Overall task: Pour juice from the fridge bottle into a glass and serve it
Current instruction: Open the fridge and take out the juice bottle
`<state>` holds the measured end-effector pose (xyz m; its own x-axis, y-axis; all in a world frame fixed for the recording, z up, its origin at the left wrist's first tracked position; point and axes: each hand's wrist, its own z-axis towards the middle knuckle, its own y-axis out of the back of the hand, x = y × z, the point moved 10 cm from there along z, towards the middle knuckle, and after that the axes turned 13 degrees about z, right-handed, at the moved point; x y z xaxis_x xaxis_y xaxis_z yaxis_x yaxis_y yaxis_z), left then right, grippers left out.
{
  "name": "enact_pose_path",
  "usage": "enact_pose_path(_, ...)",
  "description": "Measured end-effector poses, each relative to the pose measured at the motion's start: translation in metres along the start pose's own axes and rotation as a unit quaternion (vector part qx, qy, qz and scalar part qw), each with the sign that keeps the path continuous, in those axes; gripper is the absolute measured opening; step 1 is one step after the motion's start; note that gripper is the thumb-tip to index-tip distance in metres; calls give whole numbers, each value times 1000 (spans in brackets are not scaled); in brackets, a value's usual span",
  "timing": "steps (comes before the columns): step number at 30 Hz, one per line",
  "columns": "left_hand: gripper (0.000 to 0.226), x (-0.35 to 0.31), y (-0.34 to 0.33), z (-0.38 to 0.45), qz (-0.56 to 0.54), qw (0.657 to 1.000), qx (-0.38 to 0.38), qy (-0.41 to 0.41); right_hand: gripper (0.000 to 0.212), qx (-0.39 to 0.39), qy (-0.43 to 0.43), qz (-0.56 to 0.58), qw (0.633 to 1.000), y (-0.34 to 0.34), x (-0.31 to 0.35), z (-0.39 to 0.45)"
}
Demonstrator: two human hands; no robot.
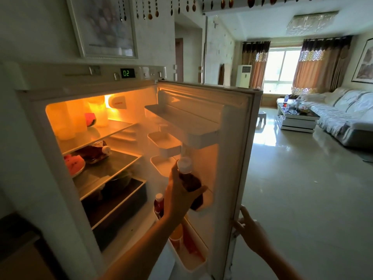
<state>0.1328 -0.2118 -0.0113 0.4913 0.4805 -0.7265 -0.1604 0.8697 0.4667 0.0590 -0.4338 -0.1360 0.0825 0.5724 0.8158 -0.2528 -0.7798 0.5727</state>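
Observation:
A bottle of dark juice (pixel 190 181) with a white cap is tilted in front of the open fridge door's (pixel 232 142) inner shelves. My left hand (pixel 179 197) is shut around its body, lifted clear of the door racks. My right hand (pixel 249 227) grips the outer edge of the open door low down. A second bottle with red juice (pixel 158 205) and a white cap stands in the door rack just left of my left hand. No glass is in view.
The lit fridge interior (pixel 105 158) holds watermelon slices (pixel 73 163), pale containers on the top shelf and a lying bottle. The lower door rack (pixel 187 249) holds orange and red packs. To the right lie a glossy floor, a coffee table (pixel 296 118) and a sofa (pixel 347 118).

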Motion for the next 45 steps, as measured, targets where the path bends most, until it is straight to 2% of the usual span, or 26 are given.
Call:
enact_pose_path(5,96,-45,30,-29,-26,998,7,-51,68,23,1,8,1000,-11,5,-3)
enact_pose_path(8,86,-67,41,-42,-24,997,21,-67,59,18,4,29,999,-8,11,-12)
enact_pose_path(10,82,-86,45,-51,-31,995,35,-84,61,15,11,26,999,-2,21,-26)
enact_pose_path(15,72,-145,43,-69,-79,983,83,-144,65,-44,8,-1,999,45,43,-76)
enact_pose_path(18,84,-171,33,-73,-138,973,117,-142,61,-83,20,-44,995,84,51,-113)
enact_pose_path(21,76,-192,17,-78,-172,965,139,-140,56,-114,17,-65,991,121,44,-152)
enact_pose_path(25,84,-217,-13,-84,-163,964,157,-141,57,-146,-15,-66,987,163,17,-200)
enact_pose_path(29,91,-238,-65,-86,-126,964,179,-151,59,-166,-12,-73,983,205,-8,-220)
enact_pose_path(32,95,-247,-112,-81,-103,965,190,-149,61,-185,12,-71,980,240,-22,-213)
enact_pose_path(36,87,-248,-178,-63,-110,967,198,-114,61,-184,40,-31,982,288,-40,-184)
enact_pose_path(39,96,-251,-214,-42,-78,975,170,-118,61,-166,50,-15,985,321,-50,-150)
enact_pose_path(45,101,-227,-271,8,-33,990,121,-72,54,-101,97,-17,990,365,-66,-54)
